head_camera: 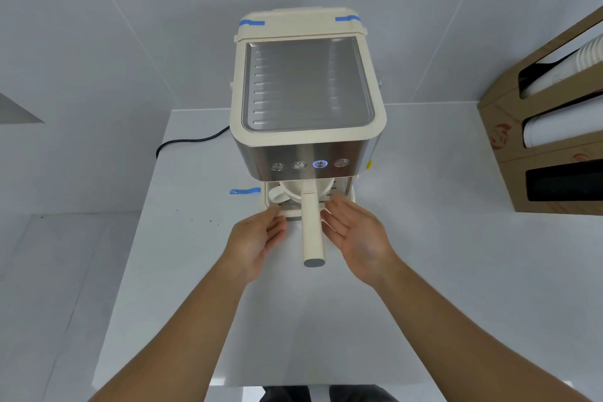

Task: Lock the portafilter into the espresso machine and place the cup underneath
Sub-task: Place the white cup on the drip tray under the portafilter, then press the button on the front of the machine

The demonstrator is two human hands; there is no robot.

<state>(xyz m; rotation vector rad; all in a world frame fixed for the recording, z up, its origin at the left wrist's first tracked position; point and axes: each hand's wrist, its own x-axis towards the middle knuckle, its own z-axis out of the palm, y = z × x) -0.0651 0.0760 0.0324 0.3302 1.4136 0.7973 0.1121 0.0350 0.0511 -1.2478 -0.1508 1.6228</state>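
Note:
A cream and steel espresso machine point(306, 101) stands on the white table point(182, 271), one of its buttons lit blue. The portafilter point(311, 232) sits under the front panel with its cream handle pointing straight toward me. A white cup point(295, 192) rests on the drip tray point(350, 197) beneath it, its handle to the left. My left hand point(257, 241) is open just left of the portafilter handle, fingertips at the tray's front edge. My right hand point(357, 235) is open just right of the handle. Neither hand holds anything.
A black power cord point(189, 142) runs off the table's far left. Blue tape point(244, 191) marks the table beside the machine. A cardboard dispenser point(551, 127) with white paper cups stands at the right, against the wall.

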